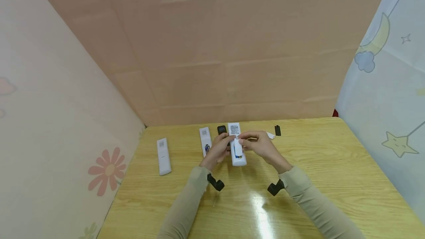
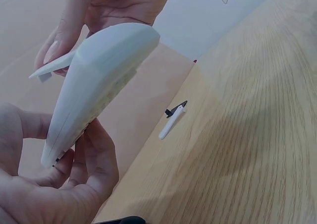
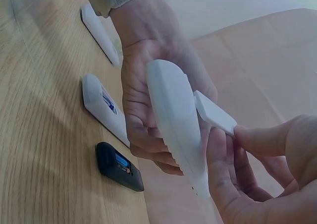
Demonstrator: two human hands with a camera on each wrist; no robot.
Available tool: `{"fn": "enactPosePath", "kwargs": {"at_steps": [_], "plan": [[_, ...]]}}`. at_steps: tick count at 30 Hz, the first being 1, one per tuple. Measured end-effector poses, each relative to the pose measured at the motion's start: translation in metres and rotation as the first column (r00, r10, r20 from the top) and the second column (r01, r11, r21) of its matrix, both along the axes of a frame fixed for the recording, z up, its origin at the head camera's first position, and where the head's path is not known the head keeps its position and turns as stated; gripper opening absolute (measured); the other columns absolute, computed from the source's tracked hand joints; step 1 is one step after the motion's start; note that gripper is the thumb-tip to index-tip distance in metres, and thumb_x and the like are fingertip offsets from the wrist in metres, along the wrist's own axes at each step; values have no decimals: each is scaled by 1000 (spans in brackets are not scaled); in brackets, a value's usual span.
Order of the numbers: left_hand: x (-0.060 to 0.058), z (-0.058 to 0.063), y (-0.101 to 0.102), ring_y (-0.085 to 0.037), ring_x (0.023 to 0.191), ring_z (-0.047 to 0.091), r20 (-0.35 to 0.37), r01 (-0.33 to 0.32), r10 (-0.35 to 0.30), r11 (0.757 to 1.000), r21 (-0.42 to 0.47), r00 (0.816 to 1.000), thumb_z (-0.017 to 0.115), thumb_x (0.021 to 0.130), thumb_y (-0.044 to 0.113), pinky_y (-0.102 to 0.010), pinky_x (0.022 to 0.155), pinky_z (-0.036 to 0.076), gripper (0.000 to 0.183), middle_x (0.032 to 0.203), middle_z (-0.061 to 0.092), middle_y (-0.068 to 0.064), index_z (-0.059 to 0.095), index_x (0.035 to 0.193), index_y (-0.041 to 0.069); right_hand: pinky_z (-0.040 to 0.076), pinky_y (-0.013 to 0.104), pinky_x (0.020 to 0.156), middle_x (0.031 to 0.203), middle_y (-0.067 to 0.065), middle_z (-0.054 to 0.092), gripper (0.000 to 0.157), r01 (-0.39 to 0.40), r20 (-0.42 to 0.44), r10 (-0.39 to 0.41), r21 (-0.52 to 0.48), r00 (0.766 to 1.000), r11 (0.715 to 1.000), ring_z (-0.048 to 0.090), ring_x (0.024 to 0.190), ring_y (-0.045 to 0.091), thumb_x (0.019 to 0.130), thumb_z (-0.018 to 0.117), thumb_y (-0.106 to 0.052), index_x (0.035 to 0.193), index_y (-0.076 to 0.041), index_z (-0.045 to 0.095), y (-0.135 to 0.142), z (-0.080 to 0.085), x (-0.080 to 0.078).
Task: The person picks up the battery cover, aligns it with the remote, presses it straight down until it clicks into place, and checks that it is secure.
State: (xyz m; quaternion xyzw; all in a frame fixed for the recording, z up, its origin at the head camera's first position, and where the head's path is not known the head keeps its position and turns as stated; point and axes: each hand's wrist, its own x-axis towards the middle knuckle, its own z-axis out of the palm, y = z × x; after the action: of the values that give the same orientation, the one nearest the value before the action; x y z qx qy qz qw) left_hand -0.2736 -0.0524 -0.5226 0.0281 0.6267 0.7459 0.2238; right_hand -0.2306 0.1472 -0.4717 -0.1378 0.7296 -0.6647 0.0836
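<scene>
My left hand grips a white remote control above the table, its back turned up. My right hand pinches a white battery cover between thumb and fingers. The cover lies over the remote's battery compartment, and a blue battery peeks out at its lower end. In the right wrist view the cover stands tilted off the remote's back, one end at the remote. The left wrist view shows the same slanted cover beside the remote, with its button side facing down.
On the wooden table left of my hands lie a white remote with batteries showing and another white remote. A black remote with its compartment uncovered lies nearby. To the right are a black cover and a white cover.
</scene>
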Motion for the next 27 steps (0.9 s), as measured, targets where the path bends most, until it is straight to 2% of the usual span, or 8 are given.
{"fn": "enactPosePath", "kwargs": {"at_steps": [4,9,10,13,19,23,27], "plan": [[-1,-1,0,-15,67,62,3,4,-4,1000,-7,1000,60,101,39,-32,56,40,40,114,66,-15,55,128,11,60,43,83,126,24,62,26,-2,-3,2,-4,1000,1000,71,98,30,98,66,-8,120,5,68,-1,-2,0],[-2,-2,-1,-14,53,46,-6,5,-5,1000,-24,1000,61,100,41,-33,50,32,40,112,67,-16,56,128,12,60,42,83,127,26,62,26,1,2,-1,1,1000,1000,71,99,31,97,66,-8,119,7,68,-2,-3,0],[-2,-2,-2,-14,53,46,-5,3,-3,1000,-22,1000,61,100,41,-33,51,32,40,112,67,-15,56,127,12,60,43,83,127,26,61,26,3,2,-3,7,1000,1000,71,99,31,97,66,-8,119,7,68,-2,-4,0],[-2,-3,-2,-14,56,48,-1,-4,4,1000,-20,1000,62,99,42,-33,52,32,41,113,67,-15,56,127,12,59,45,84,127,25,62,27,12,9,-12,17,1000,1000,71,98,31,97,67,-9,119,6,68,-2,-5,1],[-1,-4,-2,-14,68,61,11,-15,15,1000,-25,1000,65,97,44,-32,57,37,44,114,68,-13,57,128,13,55,54,89,127,26,62,28,11,16,-12,20,1000,1000,71,96,31,98,66,-11,121,5,68,-2,-8,2],[-1,-5,-2,-17,80,67,7,-12,12,1000,-27,1000,65,97,45,-33,60,40,47,116,67,-12,56,130,13,55,54,89,128,26,61,29,7,10,-8,23,1000,1000,71,97,32,98,66,-13,122,5,68,-2,-9,1],[-2,-5,-2,-20,84,68,7,-6,6,1000,-17,1000,64,98,43,-32,60,40,47,118,66,-13,54,132,12,55,54,89,128,26,61,29,8,8,-8,23,1000,1000,71,97,32,98,66,-13,122,4,68,-3,-9,2]]}}
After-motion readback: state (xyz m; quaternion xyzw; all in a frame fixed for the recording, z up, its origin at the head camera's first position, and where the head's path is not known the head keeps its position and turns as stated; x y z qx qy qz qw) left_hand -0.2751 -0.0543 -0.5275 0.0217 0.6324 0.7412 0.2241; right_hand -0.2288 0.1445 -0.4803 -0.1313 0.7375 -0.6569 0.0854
